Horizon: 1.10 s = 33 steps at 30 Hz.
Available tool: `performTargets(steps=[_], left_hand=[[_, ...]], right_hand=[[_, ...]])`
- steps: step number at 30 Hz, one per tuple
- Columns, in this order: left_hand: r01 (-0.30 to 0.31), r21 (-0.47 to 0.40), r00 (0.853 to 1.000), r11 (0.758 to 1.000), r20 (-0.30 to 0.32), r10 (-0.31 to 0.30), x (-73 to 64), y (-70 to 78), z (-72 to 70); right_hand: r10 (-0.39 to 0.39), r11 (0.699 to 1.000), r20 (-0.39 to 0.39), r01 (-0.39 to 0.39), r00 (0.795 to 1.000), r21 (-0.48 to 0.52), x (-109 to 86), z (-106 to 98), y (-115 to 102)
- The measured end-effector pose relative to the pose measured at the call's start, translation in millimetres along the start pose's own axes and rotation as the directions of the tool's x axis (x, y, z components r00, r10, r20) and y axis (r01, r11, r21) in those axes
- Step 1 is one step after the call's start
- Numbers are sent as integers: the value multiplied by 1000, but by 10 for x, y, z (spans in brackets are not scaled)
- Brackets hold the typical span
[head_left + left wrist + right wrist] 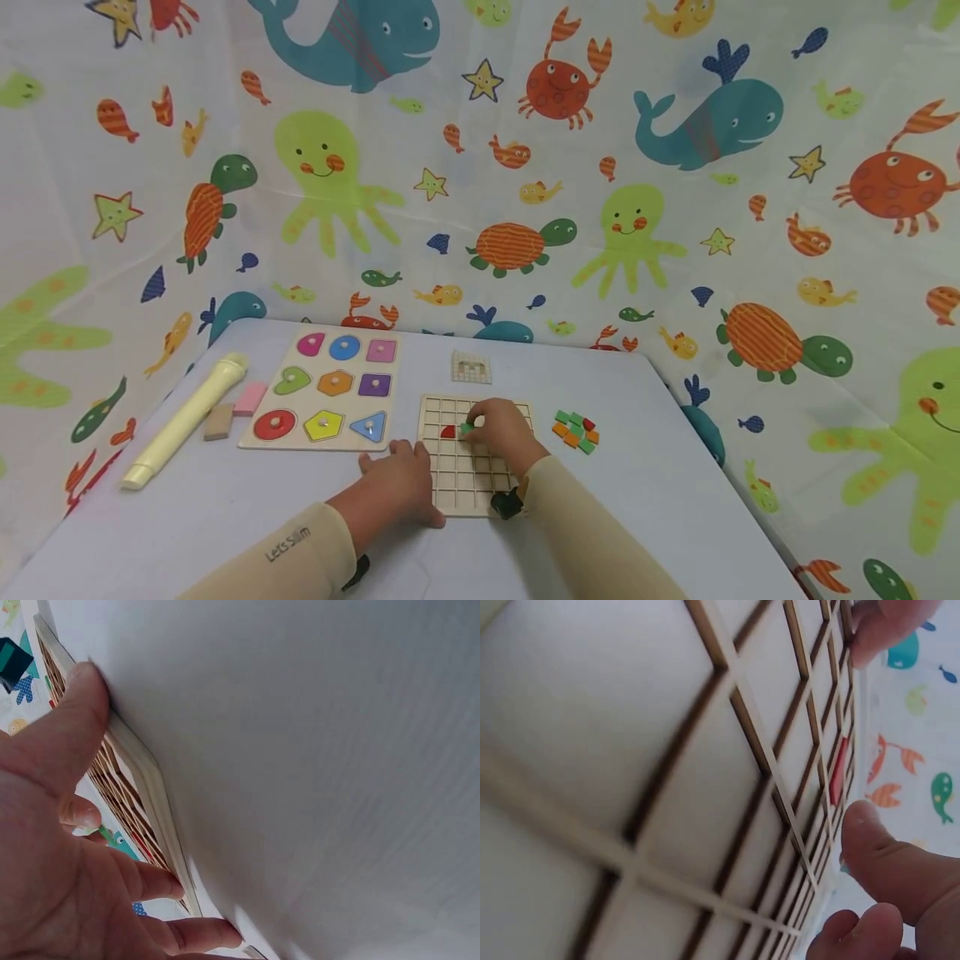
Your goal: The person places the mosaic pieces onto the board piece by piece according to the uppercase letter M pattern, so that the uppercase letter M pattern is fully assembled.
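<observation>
A wooden grid board (453, 482) lies flat on the table. One red piece (447, 432) with a curved edge sits in a cell toward its left side; the right wrist view shows the red piece (838, 771) low between the slats. My right hand (506, 429) is over the board and pinches a small green tile (466, 427) just right of the red piece. Fingers hide most of that tile in the right wrist view. My left hand (401, 483) rests at the board's left edge, its thumb (86, 701) and fingers touching the rim.
Orange, green and red tiles (576, 431) lie loose right of the board. Behind it is a small pattern card (471, 367). A shape puzzle (322, 437) with knobbed pieces stands at left, beside pink (250, 399) and brown blocks (219, 422) and a pale yellow tube (183, 422).
</observation>
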State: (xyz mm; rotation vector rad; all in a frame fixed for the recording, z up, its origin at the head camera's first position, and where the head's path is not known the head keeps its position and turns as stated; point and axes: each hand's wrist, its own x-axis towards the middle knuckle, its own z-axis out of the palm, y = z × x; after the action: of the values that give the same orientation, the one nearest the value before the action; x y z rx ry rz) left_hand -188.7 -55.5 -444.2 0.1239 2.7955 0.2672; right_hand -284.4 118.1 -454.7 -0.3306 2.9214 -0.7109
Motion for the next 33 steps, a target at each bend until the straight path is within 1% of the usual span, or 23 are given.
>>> performTargets(steps=[5, 10, 13, 18, 21, 25, 30, 33], left_hand=[[6, -18, 1000, 1000, 7, -6, -26, 17, -11], [16, -19, 1000, 1000, -5, -16, -44, 27, -14], [17, -14, 1000, 1000, -2, -17, -40, 30, -12], [15, -10, 1000, 1000, -7, -15, -18, 27, -8], [20, -17, 1000, 1000, -10, -20, 1, 16, -2], [23, -22, 1000, 999, 0, -23, 20, 3, 12], [18, -9, 1000, 1000, 0, -18, 24, 4, 30], [22, -5, 1000, 1000, -5, -22, 16, 14, 24]], right_hand=[[44, 999, -4, -44, 999, -4, 32, 109, -5], [50, 999, -28, -51, 998, -13, 81, 168, 0], [51, 999, -31, -52, 998, -18, 96, 166, -7], [76, 997, -12, -77, 997, -18, 105, 140, -37], [69, 997, 1, -69, 998, -34, 119, 133, -59], [54, 997, 11, -54, 998, -56, 126, 139, -79], [86, 995, 33, -84, 996, -56, 81, 152, -105], [109, 993, 26, -107, 994, -52, 22, 136, -156]])
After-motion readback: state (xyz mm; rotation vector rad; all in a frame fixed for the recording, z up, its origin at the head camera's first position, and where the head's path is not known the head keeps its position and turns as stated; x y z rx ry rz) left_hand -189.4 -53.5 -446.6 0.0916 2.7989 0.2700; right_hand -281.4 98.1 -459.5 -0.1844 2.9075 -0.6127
